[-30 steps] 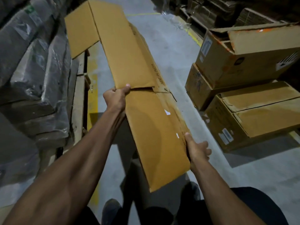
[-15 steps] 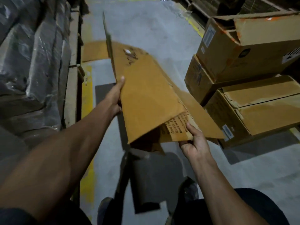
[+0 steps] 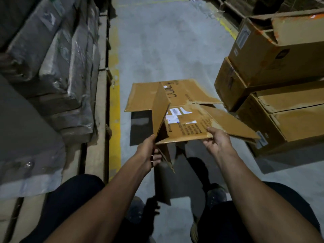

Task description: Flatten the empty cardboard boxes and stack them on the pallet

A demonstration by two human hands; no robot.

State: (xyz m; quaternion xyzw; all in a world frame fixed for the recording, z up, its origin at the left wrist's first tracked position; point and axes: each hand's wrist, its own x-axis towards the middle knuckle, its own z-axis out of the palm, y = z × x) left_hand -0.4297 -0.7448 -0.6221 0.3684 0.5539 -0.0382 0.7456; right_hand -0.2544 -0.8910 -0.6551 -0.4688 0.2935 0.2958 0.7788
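Cardboard box [image 3: 185, 109], opened out but not yet flat, hangs over the concrete aisle floor [image 3: 166, 50] between my two hands. My left hand [image 3: 149, 154] pinches the near edge of one panel that stands upright on edge. My right hand [image 3: 217, 140] grips the near edge of the labelled panel, thumb on top, fingers curled beneath.

Risk 1: the upright panel may spring back and reopen the box, because its fold is not pressed down. Risk 2: the torn flap at the right hangs close to the stacked boxes [image 3: 273, 81] and could snag on them if I swing the sheet that way. Risk 3: a two-point edge grip on a floppy sheet could slip or tear the worn board.

Limits of view: light is dim. My left fingers are partly hidden behind the panel. The wrapped goods [image 3: 52, 58] sit on timber at the left; I cannot tell whether that is the target pallet. Label print is unreadable.
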